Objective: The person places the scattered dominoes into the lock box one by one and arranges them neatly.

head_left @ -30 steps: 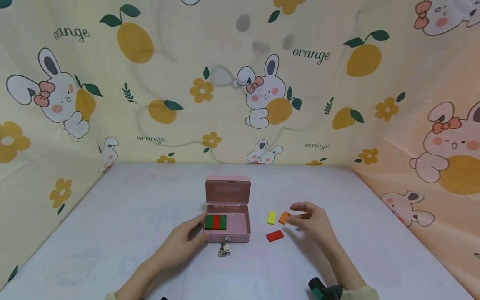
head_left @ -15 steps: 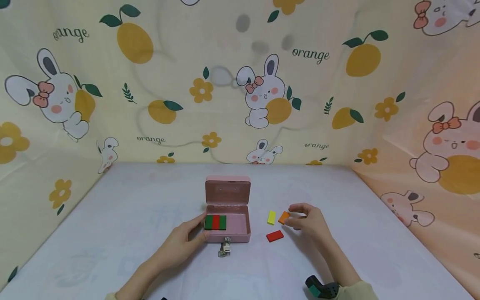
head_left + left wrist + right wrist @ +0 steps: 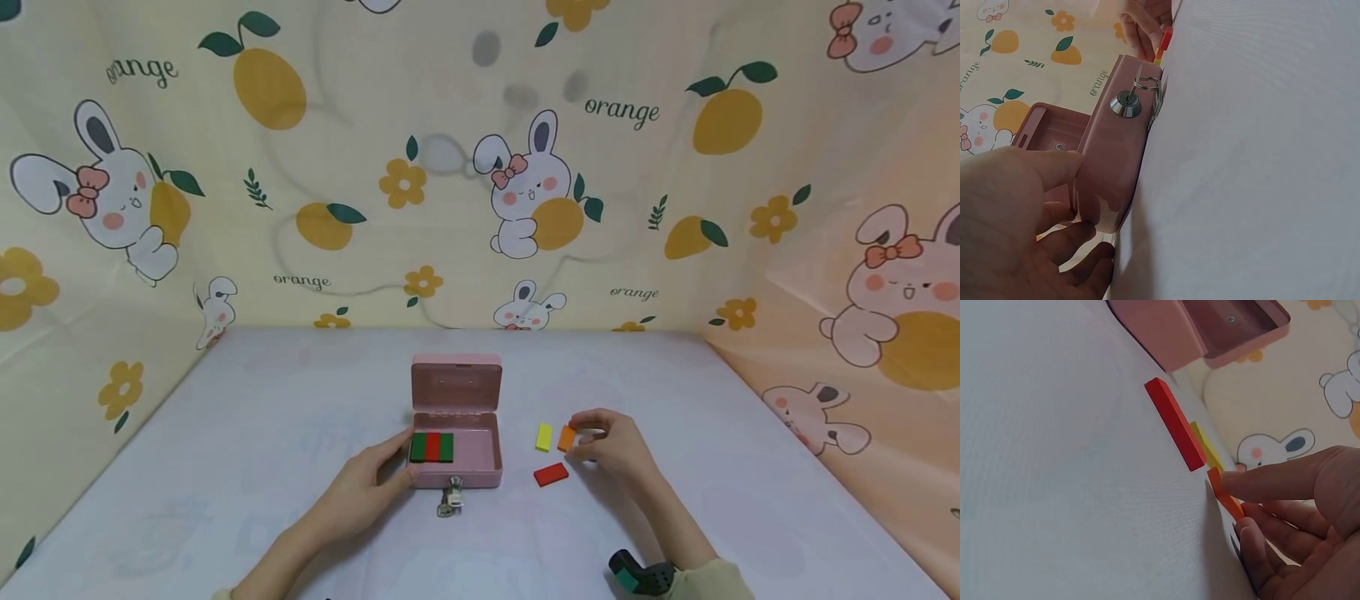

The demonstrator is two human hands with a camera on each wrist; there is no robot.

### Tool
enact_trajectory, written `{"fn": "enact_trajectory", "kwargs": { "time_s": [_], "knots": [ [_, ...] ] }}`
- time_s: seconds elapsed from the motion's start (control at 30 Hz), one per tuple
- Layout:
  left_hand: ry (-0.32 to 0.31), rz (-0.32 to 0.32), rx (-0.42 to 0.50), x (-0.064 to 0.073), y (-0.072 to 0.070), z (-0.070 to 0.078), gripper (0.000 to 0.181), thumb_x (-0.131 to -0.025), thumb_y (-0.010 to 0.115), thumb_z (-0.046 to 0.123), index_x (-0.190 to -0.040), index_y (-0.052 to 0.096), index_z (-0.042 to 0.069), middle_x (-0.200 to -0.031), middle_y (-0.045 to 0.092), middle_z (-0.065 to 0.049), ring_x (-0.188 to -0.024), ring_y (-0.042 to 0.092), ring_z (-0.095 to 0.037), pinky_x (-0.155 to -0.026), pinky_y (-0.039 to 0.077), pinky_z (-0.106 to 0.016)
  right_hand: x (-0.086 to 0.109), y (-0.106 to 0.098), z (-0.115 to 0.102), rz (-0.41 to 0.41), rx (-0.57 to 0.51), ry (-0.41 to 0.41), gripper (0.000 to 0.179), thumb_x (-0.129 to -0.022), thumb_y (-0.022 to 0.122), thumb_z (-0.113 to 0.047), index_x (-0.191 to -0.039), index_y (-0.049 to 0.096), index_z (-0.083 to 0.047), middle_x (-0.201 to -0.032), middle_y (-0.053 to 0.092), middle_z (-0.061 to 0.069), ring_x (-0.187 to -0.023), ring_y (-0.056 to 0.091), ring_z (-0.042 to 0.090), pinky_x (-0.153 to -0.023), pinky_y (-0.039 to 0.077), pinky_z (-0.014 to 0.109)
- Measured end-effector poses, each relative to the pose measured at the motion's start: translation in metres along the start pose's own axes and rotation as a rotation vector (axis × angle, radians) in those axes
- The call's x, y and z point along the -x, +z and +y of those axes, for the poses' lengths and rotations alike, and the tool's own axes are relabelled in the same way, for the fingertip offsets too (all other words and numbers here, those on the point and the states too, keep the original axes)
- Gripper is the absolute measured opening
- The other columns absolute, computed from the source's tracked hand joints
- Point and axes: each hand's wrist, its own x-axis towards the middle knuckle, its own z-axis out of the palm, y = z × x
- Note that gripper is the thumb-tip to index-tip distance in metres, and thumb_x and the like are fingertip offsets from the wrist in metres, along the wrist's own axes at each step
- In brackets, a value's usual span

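A pink cash box (image 3: 480,480) sits mid-table with its lid (image 3: 456,387) raised. Inside, at the left, a red block (image 3: 432,447) lies between two green blocks (image 3: 417,447). My left hand (image 3: 366,482) holds the box's left end, thumb at the front corner and fingers round the side. To the right of the box, my right hand (image 3: 621,450) pinches an orange block (image 3: 1227,497) between thumb and fingers, close over the table. A yellow block (image 3: 543,437) lies just left of it, and a loose red block (image 3: 551,474) lies nearer the front.
Keys (image 3: 450,502) on a ring hang from the lock (image 3: 1126,104) on the box's front. White cloth covers the table (image 3: 300,400). A printed curtain (image 3: 360,167) rises behind and at both sides. A black device (image 3: 641,573) is worn at the right wrist.
My right hand has shifted a little to the left, its fingers closing on the orange block. That block has turned slightly straighter. The left hand and the box have stayed in place.
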Motion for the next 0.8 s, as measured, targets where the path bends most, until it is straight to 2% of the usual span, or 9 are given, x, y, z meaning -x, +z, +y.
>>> {"fn": "enact_trajectory", "kwargs": {
  "time_s": [0.3,0.8],
  "knots": [
    [0.004,0.003,0.017,0.0000,-0.0001,0.0036,0.065,-0.096,0.065,0.035,-0.150,0.042,0.007,-0.149,0.044,-0.008,-0.139,0.034,-0.030,-0.113,0.026,-0.052,0.0005,0.0006,-0.0006,-0.006,0.016,-0.013,0.049,-0.072,0.081,0.009,-0.118,0.067,-0.002,-0.112,0.066,0.010,-0.091,0.055,0.026,-0.072,0.054,0.027],
    [-0.006,-0.002,0.005,-0.0001,-0.0009,0.0022,0.068,-0.096,0.064,0.041,-0.150,0.041,0.008,-0.150,0.042,-0.010,-0.140,0.032,-0.032,-0.113,0.025,-0.052,0.0012,0.0054,-0.0010,0.008,0.046,-0.032,0.047,-0.072,0.082,0.008,-0.116,0.067,-0.002,-0.108,0.066,0.010,-0.088,0.055,0.025,-0.067,0.052,0.027]
  ]
}}
